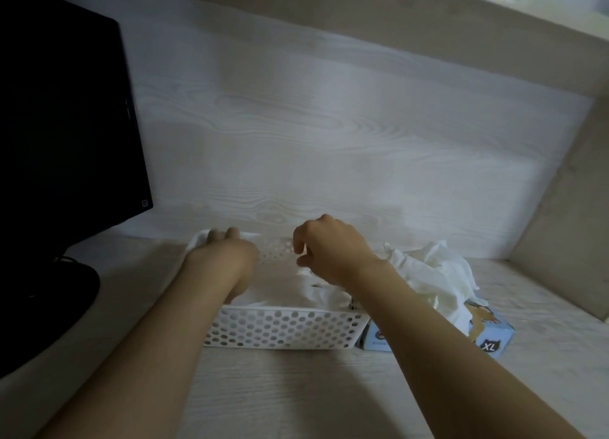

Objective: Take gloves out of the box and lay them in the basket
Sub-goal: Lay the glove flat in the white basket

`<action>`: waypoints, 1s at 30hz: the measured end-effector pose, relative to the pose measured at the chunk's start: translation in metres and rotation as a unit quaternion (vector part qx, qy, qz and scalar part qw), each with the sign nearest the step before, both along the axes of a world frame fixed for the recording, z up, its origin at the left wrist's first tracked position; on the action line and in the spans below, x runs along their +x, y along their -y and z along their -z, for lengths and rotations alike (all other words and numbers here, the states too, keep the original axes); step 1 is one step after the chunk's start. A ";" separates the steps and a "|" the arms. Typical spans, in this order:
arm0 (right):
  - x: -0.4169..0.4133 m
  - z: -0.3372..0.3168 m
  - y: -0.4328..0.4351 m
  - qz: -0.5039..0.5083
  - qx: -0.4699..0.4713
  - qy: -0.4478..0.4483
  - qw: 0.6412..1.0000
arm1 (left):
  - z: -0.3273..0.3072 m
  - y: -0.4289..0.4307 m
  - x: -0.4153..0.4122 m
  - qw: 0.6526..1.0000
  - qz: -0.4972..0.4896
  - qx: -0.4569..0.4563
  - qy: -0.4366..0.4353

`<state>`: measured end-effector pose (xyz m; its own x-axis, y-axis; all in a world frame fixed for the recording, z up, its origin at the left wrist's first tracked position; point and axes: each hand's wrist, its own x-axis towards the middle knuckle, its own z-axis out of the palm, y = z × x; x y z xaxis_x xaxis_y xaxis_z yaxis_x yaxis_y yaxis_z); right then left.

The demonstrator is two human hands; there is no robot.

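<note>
We see the left hand (224, 256) curled over the far-left rim of the white basket (283, 331). The right hand (329, 251) hovers with fingers curled above the gloves (324, 293) lying in the basket's right end; we cannot tell whether it pinches one. A loose bunch (431, 274) spills from the box (494, 335) just right of the basket. We judge the right forearm, close beside it, could sweep that bunch onto the bench (296, 389).
</note>
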<state>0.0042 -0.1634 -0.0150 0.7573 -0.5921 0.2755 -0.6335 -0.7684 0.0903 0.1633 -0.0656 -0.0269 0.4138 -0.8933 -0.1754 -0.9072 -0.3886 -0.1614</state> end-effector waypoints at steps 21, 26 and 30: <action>-0.030 0.009 -0.018 0.017 0.125 0.015 0.992 | -0.012 0.009 -0.039 0.983 0.104 0.014 -0.148; -0.059 0.005 -0.026 0.041 0.033 0.284 0.957 | -0.015 0.014 -0.080 0.936 0.191 -0.187 -0.227; -0.092 0.012 -0.023 0.061 -0.086 0.403 0.909 | -0.010 0.012 -0.110 0.887 0.228 -0.265 -0.302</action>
<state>-0.0880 -0.1400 -0.0274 0.1996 -0.5540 0.8082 -0.6269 -0.7061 -0.3292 0.0537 -0.0778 -0.0172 -0.0384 -0.9669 0.2524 -0.8479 0.1651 0.5037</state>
